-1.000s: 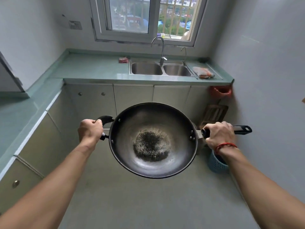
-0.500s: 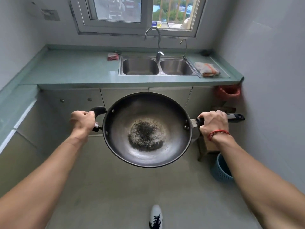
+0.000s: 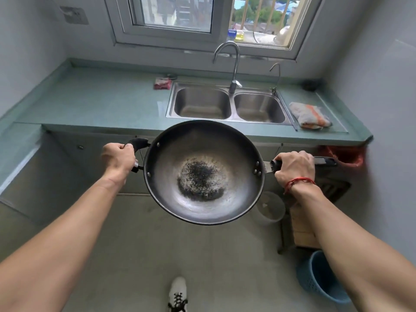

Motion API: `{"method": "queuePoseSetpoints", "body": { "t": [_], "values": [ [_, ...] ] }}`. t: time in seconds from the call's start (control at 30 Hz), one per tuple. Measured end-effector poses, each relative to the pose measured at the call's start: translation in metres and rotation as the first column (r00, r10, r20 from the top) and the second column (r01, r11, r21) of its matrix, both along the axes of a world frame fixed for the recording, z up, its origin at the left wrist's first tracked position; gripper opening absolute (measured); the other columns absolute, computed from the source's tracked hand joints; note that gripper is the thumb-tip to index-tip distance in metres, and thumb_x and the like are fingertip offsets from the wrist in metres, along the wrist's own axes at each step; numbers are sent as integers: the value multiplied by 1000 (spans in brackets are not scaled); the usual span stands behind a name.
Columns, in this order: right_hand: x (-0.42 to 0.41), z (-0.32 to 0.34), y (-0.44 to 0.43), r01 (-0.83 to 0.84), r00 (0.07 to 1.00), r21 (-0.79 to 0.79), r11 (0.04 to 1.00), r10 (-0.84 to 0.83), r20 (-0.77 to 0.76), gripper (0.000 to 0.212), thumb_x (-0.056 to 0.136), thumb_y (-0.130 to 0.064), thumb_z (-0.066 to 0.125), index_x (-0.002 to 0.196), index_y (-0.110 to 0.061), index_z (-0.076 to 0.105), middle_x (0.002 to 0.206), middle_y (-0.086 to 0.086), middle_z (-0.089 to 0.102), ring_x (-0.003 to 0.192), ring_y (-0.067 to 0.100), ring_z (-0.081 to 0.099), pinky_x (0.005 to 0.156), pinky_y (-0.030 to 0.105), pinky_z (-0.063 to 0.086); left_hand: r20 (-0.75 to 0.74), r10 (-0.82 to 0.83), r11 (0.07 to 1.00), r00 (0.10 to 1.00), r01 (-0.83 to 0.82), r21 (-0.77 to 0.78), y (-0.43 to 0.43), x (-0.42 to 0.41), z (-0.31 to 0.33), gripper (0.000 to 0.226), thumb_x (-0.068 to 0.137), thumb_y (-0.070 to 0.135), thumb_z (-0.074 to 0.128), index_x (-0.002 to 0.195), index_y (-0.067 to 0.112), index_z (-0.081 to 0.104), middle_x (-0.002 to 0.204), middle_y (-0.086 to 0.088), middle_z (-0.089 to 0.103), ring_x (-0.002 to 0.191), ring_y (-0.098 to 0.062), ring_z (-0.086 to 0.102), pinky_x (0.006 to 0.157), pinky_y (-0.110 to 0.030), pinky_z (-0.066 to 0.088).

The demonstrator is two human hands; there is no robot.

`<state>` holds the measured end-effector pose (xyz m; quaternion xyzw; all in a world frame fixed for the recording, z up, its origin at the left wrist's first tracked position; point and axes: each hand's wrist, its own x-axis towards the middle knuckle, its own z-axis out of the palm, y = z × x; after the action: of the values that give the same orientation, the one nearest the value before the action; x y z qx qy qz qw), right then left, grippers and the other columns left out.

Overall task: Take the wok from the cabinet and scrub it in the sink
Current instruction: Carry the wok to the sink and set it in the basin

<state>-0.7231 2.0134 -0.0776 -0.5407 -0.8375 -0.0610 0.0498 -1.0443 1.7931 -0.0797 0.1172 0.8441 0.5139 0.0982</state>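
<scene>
1. Wok (image 3: 203, 174) hangs in the air in front of the sink (image 3: 202, 109), hollow side up. Its far rim overlaps the counter (image 3: 101, 104) edge just short of the basins. A dark burnt patch sits in its middle.
2. Your left hand (image 3: 118, 157) curls tight round the loop handle (image 3: 140, 143), on the side left of the sink.
3. Your right hand (image 3: 293, 167) wraps round the long handle (image 3: 326, 161), whose tip sticks out past your knuckles. A red string (image 3: 299, 181) circles that wrist.
4. You see a faucet (image 3: 233, 64) rising behind the sink, between its two basins.
5. A red cloth (image 3: 162, 84) lies just left of the sink's back corner. A striped rag (image 3: 309, 115) lies just right of the sink.
6. A blue basket (image 3: 319, 278) stands on the floor, below and right of the sink. Your shoe (image 3: 177, 293) shows on the floor in front of the sink.
</scene>
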Motion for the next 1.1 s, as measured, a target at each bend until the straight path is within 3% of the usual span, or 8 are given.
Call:
{"method": "queuePoseSetpoints", "body": {
  "t": [0.1, 0.3, 0.47, 0.67, 1.0, 1.1],
  "values": [
    [-29, -6, 33, -11, 1000, -9, 1000, 11, -12, 21, 79, -21, 65, 97, -28, 72, 97, 8, 68, 99, 30, 53, 93, 37, 35, 1, 4, 1000, 1000, -4, -14, 31, -33, -6, 32, 83, 6, 43, 56, -3, 58, 31, 0, 50, 36, -5, 52, 43, -15, 40],
    [-97, -14, 96, 20, 1000, -10, 1000, -20, -18, 19, 79, -21, 66, 96, -27, 72, 98, 9, 68, 100, 30, 54, 93, 36, 34, 19, -23, 999, 1000, 23, -40, 102, -105, -16, 33, 83, 9, 45, 53, 3, 56, 30, 4, 50, 49, -16, 54, 49, -24, 38],
    [-138, -9, 142, 61, 998, -16, 998, -60, 4, 19, 75, -18, 65, 91, -26, 72, 98, 9, 68, 100, 31, 54, 93, 36, 34, -4, -39, 996, 999, 38, -79, 155, -150, -10, 29, 82, 13, 45, 59, 4, 60, 53, -7, 63, 55, -16, 54, 53, -29, 38],
    [-177, -3, 196, 91, 996, -17, 996, -91, 14, 17, 73, -15, 63, 85, -25, 71, 91, 8, 68, 97, 31, 54, 92, 36, 35, -5, -71, 993, 997, 70, -96, 218, -194, -7, 32, 83, 15, 45, 60, 3, 63, 58, -10, 66, 64, -20, 61, 66, -31, 44],
    [-233, -36, 321, 66, 998, -44, 997, -65, 27, 15, 80, -18, 60, 86, -25, 71, 91, 6, 69, 93, 28, 53, 90, 37, 37, 29, -57, 990, 998, 60, -126, 335, -247, -33, 32, 84, 16, 45, 62, 2, 63, 60, -15, 67, 68, -31, 68, 65, -33, 50],
    [-251, -46, 364, 56, 997, -64, 996, -52, 57, 16, 80, -21, 60, 89, -28, 72, 91, 5, 69, 95, 28, 54, 89, 38, 37, 34, -36, 985, 999, 42, -166, 373, -262, -41, 33, 87, 18, 44, 70, -1, 66, 62, -14, 68, 70, -28, 65, 58, -31, 45]
  ]
}}
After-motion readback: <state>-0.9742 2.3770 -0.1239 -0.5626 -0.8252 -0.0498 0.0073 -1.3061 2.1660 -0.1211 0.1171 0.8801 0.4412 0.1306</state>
